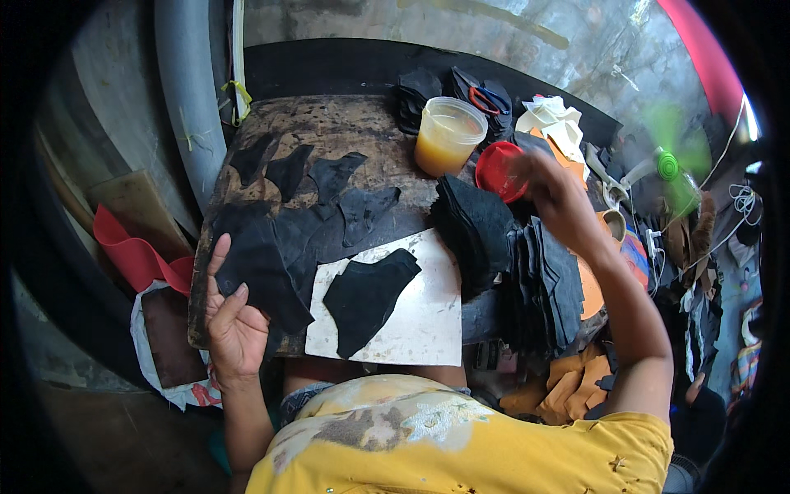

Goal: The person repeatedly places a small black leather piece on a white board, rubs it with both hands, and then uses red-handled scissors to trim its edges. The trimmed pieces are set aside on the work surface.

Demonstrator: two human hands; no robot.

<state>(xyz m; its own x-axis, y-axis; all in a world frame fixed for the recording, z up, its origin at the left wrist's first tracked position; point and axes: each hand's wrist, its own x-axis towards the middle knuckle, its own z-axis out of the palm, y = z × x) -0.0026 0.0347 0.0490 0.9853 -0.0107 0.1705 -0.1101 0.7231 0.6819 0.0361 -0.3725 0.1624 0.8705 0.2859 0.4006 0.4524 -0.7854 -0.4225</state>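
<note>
My left hand (233, 317) rests open at the near left edge of the worn work board (329, 123), its fingers touching a black cut leather piece (263, 263). My right hand (559, 193) is raised over the right side and holds a round red lid (499, 171). Just beyond the lid stands an open clear plastic tub of amber liquid (447, 136). A single black cut piece (366, 296) lies on a white slab (424, 317) in front of me. A thick stack of black pieces (510, 263) sits below my right hand.
Several more black pieces (329, 177) are spread over the board. Scissors with red handles (484, 100) lie at the back on dark scraps, white and orange pieces (553, 119) beside them. A green fan (671, 169) spins at right. Red material (136, 255) lies at left.
</note>
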